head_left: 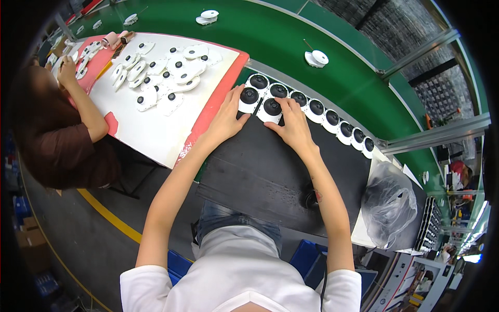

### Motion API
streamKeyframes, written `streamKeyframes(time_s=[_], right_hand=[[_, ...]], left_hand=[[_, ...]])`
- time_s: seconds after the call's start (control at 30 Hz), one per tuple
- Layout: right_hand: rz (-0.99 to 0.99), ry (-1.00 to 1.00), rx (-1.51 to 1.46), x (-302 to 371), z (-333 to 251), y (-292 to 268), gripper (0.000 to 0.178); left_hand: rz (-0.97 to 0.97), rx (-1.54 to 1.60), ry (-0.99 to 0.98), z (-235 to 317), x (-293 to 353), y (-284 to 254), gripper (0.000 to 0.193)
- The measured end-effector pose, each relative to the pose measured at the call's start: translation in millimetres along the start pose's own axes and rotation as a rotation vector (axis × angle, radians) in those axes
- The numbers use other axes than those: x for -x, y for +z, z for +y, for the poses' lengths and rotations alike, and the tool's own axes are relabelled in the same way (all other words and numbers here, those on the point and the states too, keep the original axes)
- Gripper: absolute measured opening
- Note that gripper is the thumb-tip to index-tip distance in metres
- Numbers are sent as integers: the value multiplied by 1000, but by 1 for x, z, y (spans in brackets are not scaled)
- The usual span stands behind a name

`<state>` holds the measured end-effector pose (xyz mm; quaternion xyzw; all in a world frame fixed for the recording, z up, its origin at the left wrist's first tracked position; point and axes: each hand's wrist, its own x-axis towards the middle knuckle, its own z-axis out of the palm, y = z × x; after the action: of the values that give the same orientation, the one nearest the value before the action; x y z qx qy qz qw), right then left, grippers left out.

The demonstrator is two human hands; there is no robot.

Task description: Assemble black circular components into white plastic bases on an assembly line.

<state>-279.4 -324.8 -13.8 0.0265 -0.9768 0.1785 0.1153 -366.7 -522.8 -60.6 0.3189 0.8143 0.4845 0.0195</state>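
Two white housings with black round domes sit side by side before a row of similar ones on the dark mat [244, 177]. Around the nearer right housing [271, 108] my right hand [295, 127] is closed, fingers at its right side and thumb at its lower edge. My left hand [224, 120] is open. Its stretched fingers lie against the left side of the other housing [249, 96], with the thumb apart near its lower edge. Along the mat's far edge, the row [315, 107] runs off to the right.
Beyond the mat runs a green conveyor [270, 39] carrying a few white parts [316, 58]. On the left, a white table [171, 125] holds many white parts, and a co-worker [62, 130] sits beside it. A clear plastic bag [389, 205] lies at the mat's right.
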Motion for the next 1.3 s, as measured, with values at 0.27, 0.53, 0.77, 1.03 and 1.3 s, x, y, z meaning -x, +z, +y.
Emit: streamKeyframes(time_s=[0.27,0.53,0.77,1.03,1.3], right_hand=[[49,19,-55,1,-1,0,69],[-241,205,201,70,-32,-86,54],[-350,318,325,145,-44,-98,59],[-322,334,364,149,-51,-89,54],[-69,315,-52,140,-59,-105,47]], left_hand=[[46,21,20,6,-2,7,75],[349,-213,150,-1,2,-32,56],[488,-690,-169,-58,-19,-95,41],[366,-418,-157,-86,-26,-114,24],[642,-315,-93,-28,-3,-115,28]])
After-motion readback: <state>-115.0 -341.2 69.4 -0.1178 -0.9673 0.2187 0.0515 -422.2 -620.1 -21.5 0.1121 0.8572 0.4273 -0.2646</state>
